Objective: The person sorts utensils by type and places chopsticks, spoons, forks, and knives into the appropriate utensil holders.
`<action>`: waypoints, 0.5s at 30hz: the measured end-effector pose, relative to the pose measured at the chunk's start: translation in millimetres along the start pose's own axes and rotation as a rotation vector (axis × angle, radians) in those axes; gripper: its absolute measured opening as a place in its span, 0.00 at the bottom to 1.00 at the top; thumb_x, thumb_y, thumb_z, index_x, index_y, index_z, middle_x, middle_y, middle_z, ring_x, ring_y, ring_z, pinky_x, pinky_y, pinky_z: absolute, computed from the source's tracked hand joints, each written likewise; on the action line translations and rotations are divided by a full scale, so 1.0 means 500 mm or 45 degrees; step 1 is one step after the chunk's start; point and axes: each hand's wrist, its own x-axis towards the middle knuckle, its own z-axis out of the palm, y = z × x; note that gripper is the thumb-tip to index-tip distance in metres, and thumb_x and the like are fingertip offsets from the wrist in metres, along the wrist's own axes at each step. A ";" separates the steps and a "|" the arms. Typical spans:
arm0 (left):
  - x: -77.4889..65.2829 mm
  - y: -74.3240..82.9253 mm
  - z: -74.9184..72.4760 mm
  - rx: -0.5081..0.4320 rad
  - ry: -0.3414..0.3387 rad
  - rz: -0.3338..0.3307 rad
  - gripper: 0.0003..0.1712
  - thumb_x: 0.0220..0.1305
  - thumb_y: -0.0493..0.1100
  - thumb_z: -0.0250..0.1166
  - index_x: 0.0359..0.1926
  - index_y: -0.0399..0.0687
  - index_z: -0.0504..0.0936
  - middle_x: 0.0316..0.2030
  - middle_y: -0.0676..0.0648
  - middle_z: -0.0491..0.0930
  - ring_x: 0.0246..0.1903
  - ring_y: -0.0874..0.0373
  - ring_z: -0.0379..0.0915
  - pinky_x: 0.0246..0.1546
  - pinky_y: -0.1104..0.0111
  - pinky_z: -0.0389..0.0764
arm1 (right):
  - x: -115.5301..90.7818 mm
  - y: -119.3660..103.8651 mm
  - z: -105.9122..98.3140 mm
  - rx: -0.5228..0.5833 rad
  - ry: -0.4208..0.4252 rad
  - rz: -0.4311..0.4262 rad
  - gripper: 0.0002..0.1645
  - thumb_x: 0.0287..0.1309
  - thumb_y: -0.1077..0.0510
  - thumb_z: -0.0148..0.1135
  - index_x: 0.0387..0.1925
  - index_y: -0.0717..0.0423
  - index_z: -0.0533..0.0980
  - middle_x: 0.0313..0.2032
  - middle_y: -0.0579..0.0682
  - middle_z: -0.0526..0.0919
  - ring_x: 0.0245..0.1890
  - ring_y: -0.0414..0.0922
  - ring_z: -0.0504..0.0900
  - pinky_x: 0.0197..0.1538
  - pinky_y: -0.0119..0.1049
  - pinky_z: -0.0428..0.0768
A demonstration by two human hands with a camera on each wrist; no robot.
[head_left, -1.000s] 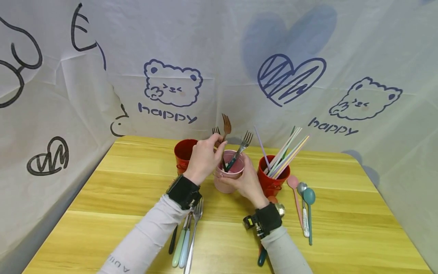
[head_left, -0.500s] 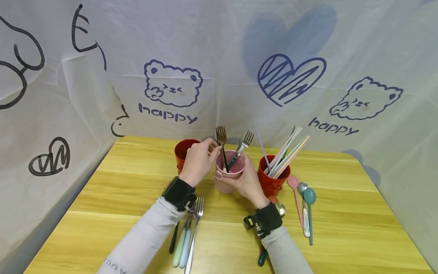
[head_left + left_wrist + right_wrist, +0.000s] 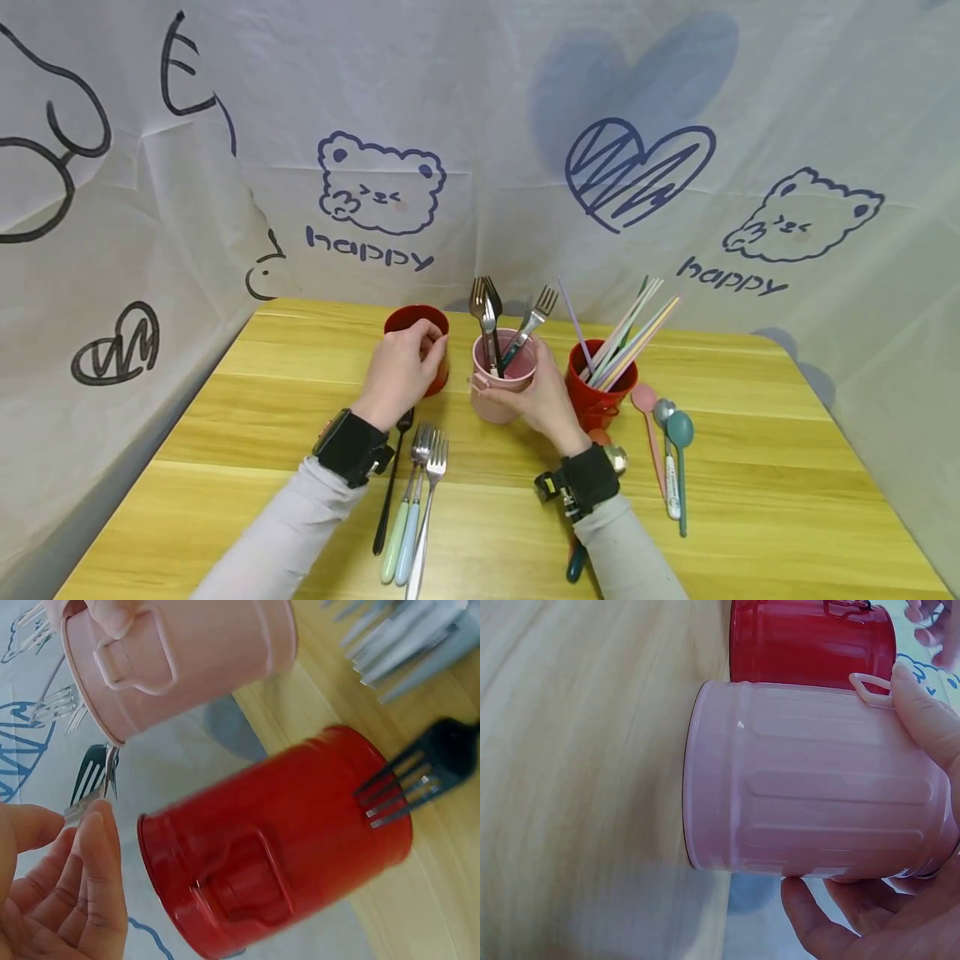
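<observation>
A creased white sheet (image 3: 495, 92) hangs behind the yellow wood-grain bench (image 3: 765, 442) and at both sides. It shows two blue bears (image 3: 382, 185) over the word "happy" (image 3: 370, 250), a hatched heart (image 3: 640, 175) and a blurred bluish heart (image 3: 600, 79); black drawings (image 3: 116, 346) mark its left. Soft shadows (image 3: 813, 385) fall beyond the bench's right back corner.

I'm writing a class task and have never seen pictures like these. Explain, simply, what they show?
There is no machine here: a person works with a bare left hand and right hand. The wide picture looks down from the head; the two close ones come from the wrists. On the yellow wood-grain table, long forks lie at left and round-bowled spoons at right. The right hand grips a pink ribbed bucket with more forks leaning inside. The left hand is near a glossy red bucket; nothing clearly shows in its fingers. Another red bucket holds thin pastel sticks.
</observation>
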 end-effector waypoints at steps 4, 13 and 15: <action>-0.014 -0.010 -0.016 0.014 -0.047 -0.011 0.06 0.64 0.41 0.60 0.35 0.42 0.78 0.25 0.47 0.79 0.22 0.57 0.73 0.24 0.67 0.77 | -0.001 -0.001 0.000 0.010 -0.001 0.002 0.60 0.34 0.44 0.78 0.66 0.55 0.55 0.60 0.53 0.68 0.59 0.51 0.69 0.62 0.49 0.68; -0.046 -0.026 -0.047 0.077 -0.143 -0.034 0.05 0.61 0.38 0.62 0.35 0.41 0.78 0.25 0.47 0.79 0.20 0.58 0.72 0.22 0.68 0.76 | 0.000 -0.001 0.000 -0.005 -0.009 0.024 0.61 0.34 0.45 0.79 0.67 0.55 0.55 0.60 0.53 0.68 0.60 0.51 0.69 0.62 0.48 0.68; -0.052 -0.029 -0.052 0.089 -0.160 -0.040 0.05 0.60 0.38 0.63 0.35 0.40 0.78 0.25 0.46 0.79 0.21 0.57 0.72 0.21 0.68 0.75 | 0.001 0.000 0.000 -0.008 -0.011 0.024 0.60 0.34 0.45 0.79 0.67 0.55 0.55 0.60 0.53 0.68 0.59 0.50 0.69 0.62 0.48 0.68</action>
